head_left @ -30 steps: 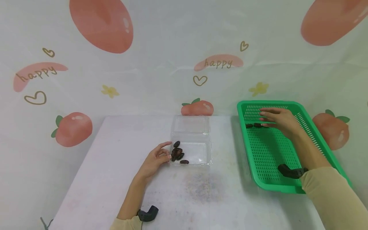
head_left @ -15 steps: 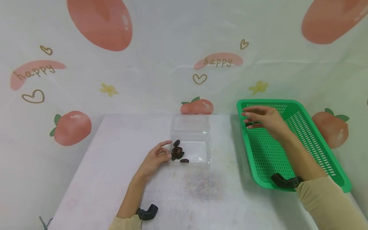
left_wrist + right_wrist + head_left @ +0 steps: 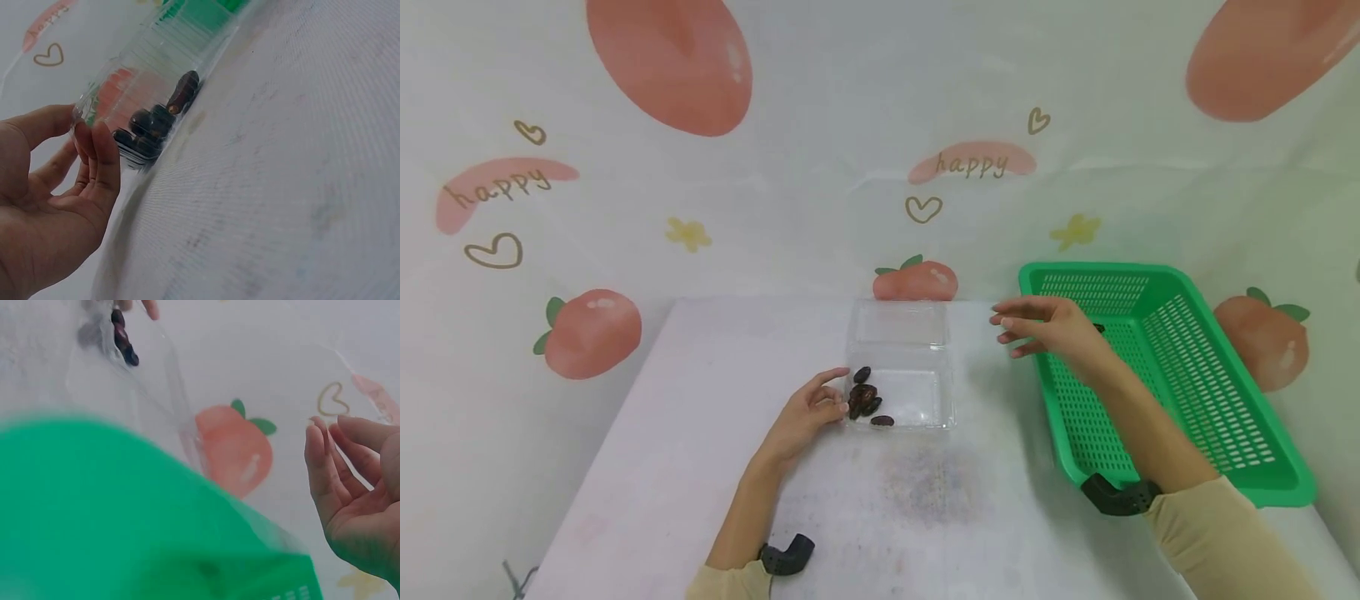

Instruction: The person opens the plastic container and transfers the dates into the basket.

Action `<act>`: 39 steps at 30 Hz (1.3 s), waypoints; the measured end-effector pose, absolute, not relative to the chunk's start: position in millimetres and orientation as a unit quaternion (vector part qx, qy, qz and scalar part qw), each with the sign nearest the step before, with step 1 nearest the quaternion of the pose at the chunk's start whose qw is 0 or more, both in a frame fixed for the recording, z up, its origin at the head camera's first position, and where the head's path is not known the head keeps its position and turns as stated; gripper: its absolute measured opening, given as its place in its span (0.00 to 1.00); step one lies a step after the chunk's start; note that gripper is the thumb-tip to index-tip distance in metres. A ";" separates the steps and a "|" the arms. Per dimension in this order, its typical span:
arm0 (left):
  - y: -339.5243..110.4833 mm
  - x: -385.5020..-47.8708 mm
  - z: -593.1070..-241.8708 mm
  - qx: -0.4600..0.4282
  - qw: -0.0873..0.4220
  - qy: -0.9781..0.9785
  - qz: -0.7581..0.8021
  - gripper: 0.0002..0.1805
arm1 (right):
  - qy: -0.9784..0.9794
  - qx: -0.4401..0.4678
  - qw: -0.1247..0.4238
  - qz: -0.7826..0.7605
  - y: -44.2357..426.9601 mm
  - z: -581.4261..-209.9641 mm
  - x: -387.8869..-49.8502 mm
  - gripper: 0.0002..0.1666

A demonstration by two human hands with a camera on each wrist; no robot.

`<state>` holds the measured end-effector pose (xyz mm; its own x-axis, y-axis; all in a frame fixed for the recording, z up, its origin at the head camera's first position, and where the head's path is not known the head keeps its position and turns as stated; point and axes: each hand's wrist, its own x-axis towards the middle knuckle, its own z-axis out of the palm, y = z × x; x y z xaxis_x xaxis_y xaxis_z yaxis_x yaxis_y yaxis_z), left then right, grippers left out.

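My left hand point(image 3: 801, 421) holds the left edge of a clear plastic container point(image 3: 917, 400), its index finger and thumb at the rim; the left wrist view also shows this hand point(image 3: 59, 187). Several dark brown dates point(image 3: 863, 398) lie in the container's left part, one of them point(image 3: 882, 421) apart near the front wall. Over the left rim of the green basket point(image 3: 1187, 271) hangs my right hand point(image 3: 1052, 329), fingers loosely bent and pointing left. The right wrist view shows its fingers point(image 3: 319, 469) bent towards each other, with nothing visible between them.
The container's clear lid point(image 3: 900, 323) stands open at its back. A dark date point(image 3: 1099, 327) shows in the basket, partly hidden by my right hand. A patterned cloth point(image 3: 805, 208) hangs behind the white table point(image 3: 700, 442).
My right hand has moved left, from inside the basket to over its left rim. My left hand and the container have stayed in place.
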<state>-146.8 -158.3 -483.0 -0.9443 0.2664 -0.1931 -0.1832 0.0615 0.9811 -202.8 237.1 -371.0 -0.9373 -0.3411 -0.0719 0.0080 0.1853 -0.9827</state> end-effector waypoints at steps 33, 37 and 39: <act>-158.2 -145.6 -480.8 0.027 0.165 0.710 0.684 0.32 | 0.755 -0.125 0.204 -0.611 125.5 -400.6 -174.6 0.17; -157.7 -146.9 -483.1 0.024 0.161 0.711 0.684 0.33 | 0.754 -0.137 0.209 -0.607 116.1 -413.9 -173.3 0.18; -157.4 -146.9 -483.3 0.022 0.160 0.710 0.685 0.33 | 0.761 -0.147 0.212 -0.596 111.6 -421.0 -173.1 0.18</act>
<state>-146.9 -157.4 -483.3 -0.9477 0.2511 -0.1972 -0.1882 0.0599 0.9803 -173.1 111.6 -421.0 -0.8672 -0.4754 -0.1478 0.0292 0.2478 -0.9684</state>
